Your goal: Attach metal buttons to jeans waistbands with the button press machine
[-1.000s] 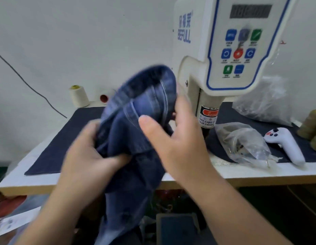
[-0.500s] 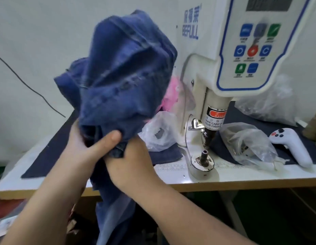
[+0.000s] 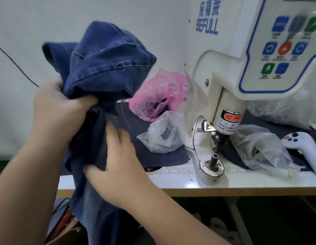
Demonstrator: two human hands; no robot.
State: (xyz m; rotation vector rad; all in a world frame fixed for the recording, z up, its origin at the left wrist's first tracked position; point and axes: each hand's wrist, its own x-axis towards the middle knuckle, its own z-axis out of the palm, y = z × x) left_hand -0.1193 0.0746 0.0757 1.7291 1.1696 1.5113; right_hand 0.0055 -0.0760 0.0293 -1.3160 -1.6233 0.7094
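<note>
Since half a second ago our right hand (image 3: 118, 167) dropped lower on the jeans (image 3: 104, 68) | left hand (image 3: 56, 110) fingers clamp bunched denim, left of the press (image 3: 213, 161) | risk: folds hide waistband, button misplaced

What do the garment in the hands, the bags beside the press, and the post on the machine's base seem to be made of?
Jeans: dark blue denim, matte, with visible stitched seams.
Pink bag and clear bag: thin plastic film, translucent, crinkled and glossy.
Post: apparently bare metal, dull grey, standing on a round white base with chipped paint.
</note>
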